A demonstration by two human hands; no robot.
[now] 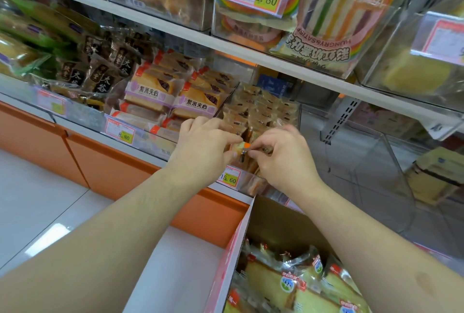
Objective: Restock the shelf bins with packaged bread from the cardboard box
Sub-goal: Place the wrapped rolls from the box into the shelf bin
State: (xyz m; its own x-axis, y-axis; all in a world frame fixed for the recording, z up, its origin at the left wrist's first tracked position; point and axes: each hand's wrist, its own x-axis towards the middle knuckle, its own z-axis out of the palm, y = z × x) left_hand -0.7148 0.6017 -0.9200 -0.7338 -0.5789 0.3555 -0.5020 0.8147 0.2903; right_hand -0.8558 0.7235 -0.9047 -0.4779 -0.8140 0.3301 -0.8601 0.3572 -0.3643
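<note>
Both my hands reach into a clear shelf bin [291, 111] that holds several small clear-wrapped bread packs. My left hand [203, 149] and my right hand [283, 154] pinch the same bread pack [241, 147] between thumb and fingers at the bin's front edge; most of the pack is hidden by my fingers. Below, at the bottom right, the cardboard box [233, 250] stands open with several packaged bread slices [278, 280] inside, partly covered by my right forearm.
The bin to the left holds purple-labelled bread packs [170, 94]; further left are dark brown packs [100, 71]. A clear bin [364, 157] to the right looks almost bare. Price tags [229, 177] hang on the bin fronts. The upper shelf [175, 29] carries rainbow sandwich packs [334, 11].
</note>
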